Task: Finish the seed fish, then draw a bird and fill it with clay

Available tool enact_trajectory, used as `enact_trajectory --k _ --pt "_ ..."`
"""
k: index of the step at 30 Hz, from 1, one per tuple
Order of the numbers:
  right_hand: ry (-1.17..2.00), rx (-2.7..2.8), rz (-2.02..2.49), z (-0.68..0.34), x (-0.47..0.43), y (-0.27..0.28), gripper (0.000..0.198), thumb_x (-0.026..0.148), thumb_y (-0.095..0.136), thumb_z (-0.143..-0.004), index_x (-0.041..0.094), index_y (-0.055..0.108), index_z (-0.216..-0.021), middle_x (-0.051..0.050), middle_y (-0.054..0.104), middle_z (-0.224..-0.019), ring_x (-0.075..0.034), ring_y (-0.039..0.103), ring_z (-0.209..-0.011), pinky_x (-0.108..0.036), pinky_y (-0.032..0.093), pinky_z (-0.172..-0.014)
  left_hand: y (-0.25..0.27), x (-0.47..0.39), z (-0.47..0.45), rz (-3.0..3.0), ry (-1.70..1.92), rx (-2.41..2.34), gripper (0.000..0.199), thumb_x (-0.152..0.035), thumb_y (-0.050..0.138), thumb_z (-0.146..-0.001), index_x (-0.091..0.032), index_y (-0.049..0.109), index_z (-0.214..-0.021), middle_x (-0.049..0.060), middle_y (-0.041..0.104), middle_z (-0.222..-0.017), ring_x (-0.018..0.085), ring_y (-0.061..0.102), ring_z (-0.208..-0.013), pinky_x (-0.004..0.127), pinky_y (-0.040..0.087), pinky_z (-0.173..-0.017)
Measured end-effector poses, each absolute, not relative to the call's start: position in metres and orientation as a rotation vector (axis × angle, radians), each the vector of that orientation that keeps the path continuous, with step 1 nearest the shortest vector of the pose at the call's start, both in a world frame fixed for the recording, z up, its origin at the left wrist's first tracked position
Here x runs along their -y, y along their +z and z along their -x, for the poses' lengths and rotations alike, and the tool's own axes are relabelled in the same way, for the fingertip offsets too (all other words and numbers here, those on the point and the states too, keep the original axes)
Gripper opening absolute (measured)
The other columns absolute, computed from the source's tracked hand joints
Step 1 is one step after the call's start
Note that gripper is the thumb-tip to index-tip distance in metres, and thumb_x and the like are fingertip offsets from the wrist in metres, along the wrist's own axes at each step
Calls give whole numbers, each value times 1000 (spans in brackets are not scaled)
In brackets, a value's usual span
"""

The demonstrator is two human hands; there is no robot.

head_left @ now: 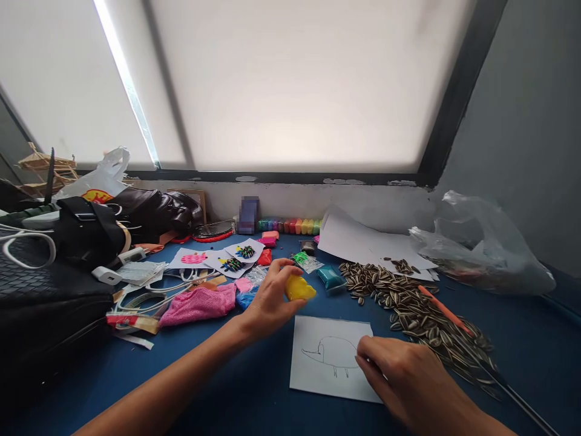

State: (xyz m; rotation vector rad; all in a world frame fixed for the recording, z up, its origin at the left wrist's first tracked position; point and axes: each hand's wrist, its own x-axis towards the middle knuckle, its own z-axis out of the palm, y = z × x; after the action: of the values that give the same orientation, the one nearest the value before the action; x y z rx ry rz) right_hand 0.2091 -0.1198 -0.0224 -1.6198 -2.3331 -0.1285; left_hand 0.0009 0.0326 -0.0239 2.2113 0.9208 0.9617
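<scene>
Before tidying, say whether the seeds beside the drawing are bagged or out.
Out: the striped seeds lie loose on the table, right of the drawing.

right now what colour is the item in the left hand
The item in the left hand is yellow, best seen in the head view.

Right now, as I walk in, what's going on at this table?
A person is working bare-handed at a blue table. The left hand holds a yellow item just beyond a white sheet bearing an outline of a beaked creature. The right hand is at the sheet's right edge; whether it grips anything is hidden. Striped seeds lie heaped farther right.
</scene>
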Motion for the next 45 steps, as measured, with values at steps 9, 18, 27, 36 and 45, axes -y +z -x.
enact_trajectory --k 9,18,27,36,45 --pt "561 1929 1678 -196 122 -4 32 43 36 -100 23 57 -87 -2 64 -69 -16 57 -59 -28 41 -54 2 9 -3 -1723 785 -621 59 -37 79 -73 -22 49 -121 4 58 -99 16 56 -80 26 48 -66" --pt "1109 1471 1630 -181 113 14 40 59 47 -90 21 60 -94 1 56 -72 -10 43 -51 -23 38 -46 -3 12 -9 -1446 649 -359 46 -40 70 -84 -16 57 -120 7 65 -102 18 60 -93 31 48 -84" --pt "900 1480 1586 -179 109 10 35 52 52 -90 21 59 -76 0 61 -69 -13 50 -58 -24 41 -52 1 9 -8 -1434 708 -468 43 -38 79 -75 -11 58 -101 5 66 -87 16 64 -75 28 55 -63" --pt "1081 1334 1514 -189 112 -1 51 67 43 -91 20 59 -83 4 54 -63 -9 44 -49 -23 39 -48 -1 13 -9 -1441 640 -451 39 -44 76 -78 -12 59 -92 5 68 -84 16 66 -76 28 55 -65" --pt "1164 1262 1472 -191 115 -2 44 62 52 -89 20 62 -90 4 53 -64 -9 43 -52 -21 39 -47 -3 15 -9 -1468 615 -466 44 -48 72 -81 -13 63 -107 6 68 -92 18 65 -82 28 54 -69"
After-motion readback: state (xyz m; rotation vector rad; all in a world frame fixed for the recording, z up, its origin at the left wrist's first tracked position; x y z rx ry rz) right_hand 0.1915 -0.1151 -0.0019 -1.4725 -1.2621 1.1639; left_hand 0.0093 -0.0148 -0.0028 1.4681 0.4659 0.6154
